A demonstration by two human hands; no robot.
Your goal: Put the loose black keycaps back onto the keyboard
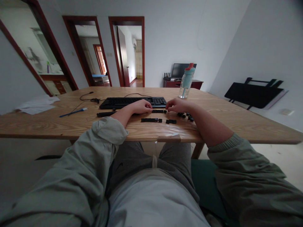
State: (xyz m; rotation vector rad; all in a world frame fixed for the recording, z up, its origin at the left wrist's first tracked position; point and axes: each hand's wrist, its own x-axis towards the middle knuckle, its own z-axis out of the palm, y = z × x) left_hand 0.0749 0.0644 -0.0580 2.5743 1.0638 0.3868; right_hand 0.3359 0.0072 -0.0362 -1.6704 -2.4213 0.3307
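A black keyboard [127, 101] lies on the wooden table, partly covered by my left hand [142, 107]. The fingers of that hand are curled together at the left end of a short row of black keycaps [157, 111]; whatever they may hold is hidden. At the row's right end, my right hand [177, 105] has its fingertips pinched at a single black keycap [165, 111]. Closer to me lies a second row of keycaps [149, 120], with a small group of keycaps [170, 121] to its right. Loose keycaps [189, 117] are scattered beside my right forearm.
Behind my right hand stands a clear bottle [187, 82] with a red lid. A blue brush-like stick [73, 112], a black cable [94, 100] and crumpled white paper [39, 104] lie to the left. A dark elongated object [105, 113] sits before the keyboard. Tape [169, 138] covers the table's front edge.
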